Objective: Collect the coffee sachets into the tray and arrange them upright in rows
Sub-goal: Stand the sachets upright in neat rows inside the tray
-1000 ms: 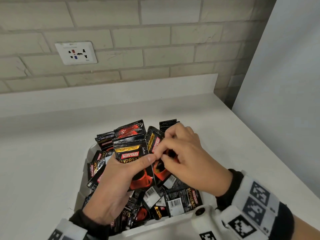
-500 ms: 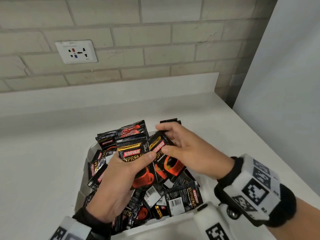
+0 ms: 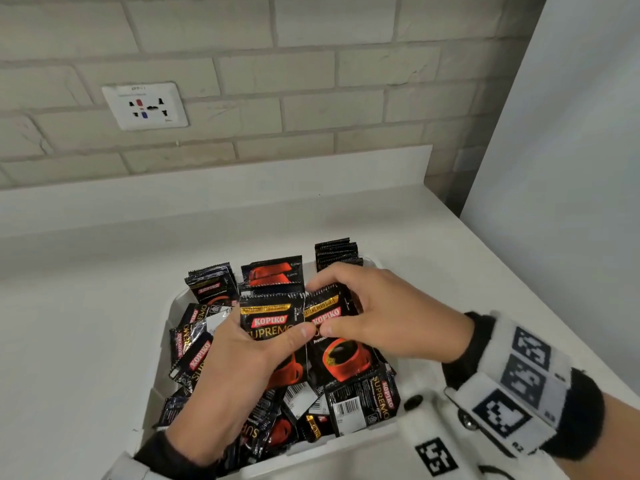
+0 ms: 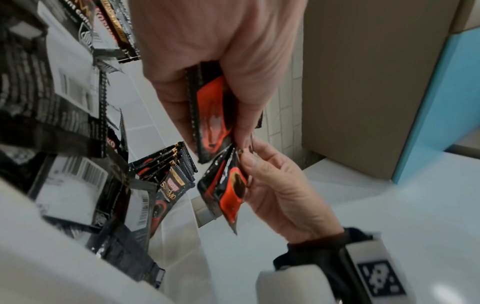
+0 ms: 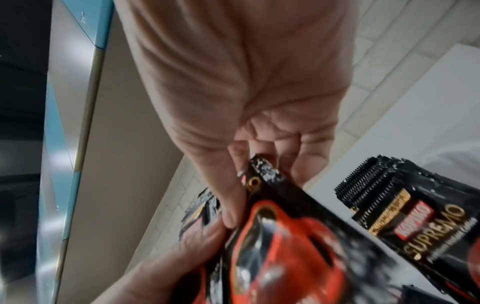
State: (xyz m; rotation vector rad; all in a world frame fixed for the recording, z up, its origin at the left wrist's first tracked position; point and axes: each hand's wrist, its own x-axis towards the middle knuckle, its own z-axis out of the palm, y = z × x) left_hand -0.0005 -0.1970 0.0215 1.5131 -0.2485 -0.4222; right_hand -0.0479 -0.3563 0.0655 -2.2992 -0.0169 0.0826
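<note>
A white tray (image 3: 161, 362) holds a jumble of black-and-red Kopiko coffee sachets (image 3: 360, 403). My left hand (image 3: 294, 336) grips a small upright stack of sachets (image 3: 268, 320), thumb across the front. My right hand (image 3: 374, 306) pinches another sachet (image 3: 337, 344) and holds it upright, edge to edge with that stack, the two thumbs nearly touching. In the left wrist view the left hand (image 4: 207, 61) clamps its sachets (image 4: 210, 115) above the right hand's sachet (image 4: 230, 191). A short upright row of sachets (image 3: 336, 252) stands at the tray's back right corner.
The tray sits on a white counter (image 3: 86, 323) against a brick wall with a power socket (image 3: 145, 105). A pale panel (image 3: 571, 168) rises to the right of the counter. Loose sachets (image 3: 194, 344) lean along the tray's left side.
My right hand has drawn a sachet out of the pile, turned it upright and brought it against the left hand's stack. The left hand has stayed almost in place.
</note>
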